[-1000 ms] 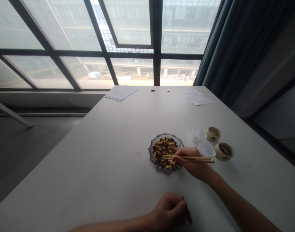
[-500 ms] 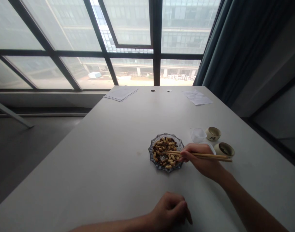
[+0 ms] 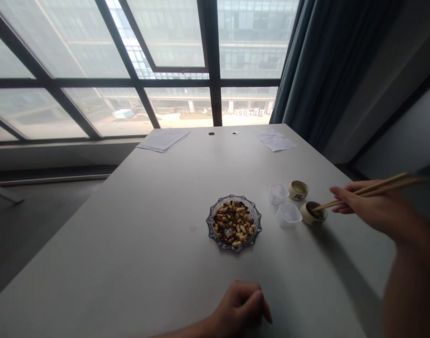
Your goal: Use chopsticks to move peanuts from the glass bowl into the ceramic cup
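Note:
Held in my right hand [image 3: 373,206] is a pair of wooden chopsticks [image 3: 380,186], their tips inside the nearer small beige cup [image 3: 309,219]. Whether the tips grip anything cannot be seen. A second beige cup [image 3: 298,191] with a dark mark stands just behind. To the left of the cups are two clear plastic containers, the nearer container [image 3: 288,216] and the farther container [image 3: 277,195]. A scalloped glass bowl [image 3: 211,225] holds peanuts [image 3: 240,223] mixed with darker pieces. My left hand [image 3: 239,305] rests closed on the table in front of the bowl, fingers curled with nothing visible in them.
The white table [image 3: 148,234] stretches toward the large window [image 3: 169,37]. Sheets of paper [image 3: 164,140] lie at its far left, and another paper sheet [image 3: 276,141] at its far right. A dark curtain [image 3: 306,70] hangs at the right of the window.
My right hand has moved right with the chopsticks, from the peanuts in the bowl to the nearer cup. My left hand stays on the table. The whole view has shifted slightly.

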{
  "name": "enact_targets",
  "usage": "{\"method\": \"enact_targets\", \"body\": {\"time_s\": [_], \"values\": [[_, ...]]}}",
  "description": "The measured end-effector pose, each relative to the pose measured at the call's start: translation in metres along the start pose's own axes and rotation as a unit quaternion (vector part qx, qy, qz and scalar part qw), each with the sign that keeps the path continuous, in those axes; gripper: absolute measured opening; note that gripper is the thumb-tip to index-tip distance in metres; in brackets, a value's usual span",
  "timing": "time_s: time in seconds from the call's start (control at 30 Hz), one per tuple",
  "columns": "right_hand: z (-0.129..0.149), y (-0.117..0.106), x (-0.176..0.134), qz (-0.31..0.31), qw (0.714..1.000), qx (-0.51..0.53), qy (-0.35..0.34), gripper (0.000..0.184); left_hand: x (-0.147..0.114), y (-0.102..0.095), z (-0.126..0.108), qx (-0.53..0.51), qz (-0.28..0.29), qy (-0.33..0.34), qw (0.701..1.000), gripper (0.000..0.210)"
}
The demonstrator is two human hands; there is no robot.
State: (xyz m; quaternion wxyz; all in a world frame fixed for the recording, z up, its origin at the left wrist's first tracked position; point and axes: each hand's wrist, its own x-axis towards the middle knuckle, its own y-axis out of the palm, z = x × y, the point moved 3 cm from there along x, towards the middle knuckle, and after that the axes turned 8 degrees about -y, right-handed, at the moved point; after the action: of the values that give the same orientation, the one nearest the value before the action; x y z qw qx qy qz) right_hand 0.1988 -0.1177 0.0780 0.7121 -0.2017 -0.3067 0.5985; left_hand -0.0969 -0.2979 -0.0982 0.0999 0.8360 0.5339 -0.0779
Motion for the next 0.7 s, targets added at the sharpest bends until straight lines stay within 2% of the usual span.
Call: {"method": "enact_targets", "body": {"time_s": [0.13,0.23,0.33,0.43,0.6,0.7], "values": [[0.002,0.025,0.009,0.039,0.999,-0.006,-0.015,0.022,0.000,0.000,0.003,-0.008,0.001,-0.004,1.000,0.085],[-0.002,0.037,0.015,0.026,0.999,0.021,-0.033,0.023,0.000,0.000,0.004,-0.014,-0.006,-0.003,1.000,0.082],[-0.008,0.035,0.019,-0.007,0.999,0.009,-0.042,0.024,0.000,-0.001,0.005,-0.016,-0.007,0.002,1.000,0.080],[-0.008,0.025,0.018,-0.026,0.998,-0.014,-0.052,0.026,0.000,-0.001,0.006,-0.018,-0.004,-0.003,1.000,0.081],[0.016,0.013,0.005,-0.082,0.993,0.020,-0.088,0.030,0.000,-0.001,0.004,-0.002,-0.004,0.005,1.000,0.084],[0.042,0.030,-0.013,-0.060,0.987,0.097,-0.117,0.036,0.000,0.000,0.003,-0.010,-0.001,-0.007,1.000,0.084]]}}
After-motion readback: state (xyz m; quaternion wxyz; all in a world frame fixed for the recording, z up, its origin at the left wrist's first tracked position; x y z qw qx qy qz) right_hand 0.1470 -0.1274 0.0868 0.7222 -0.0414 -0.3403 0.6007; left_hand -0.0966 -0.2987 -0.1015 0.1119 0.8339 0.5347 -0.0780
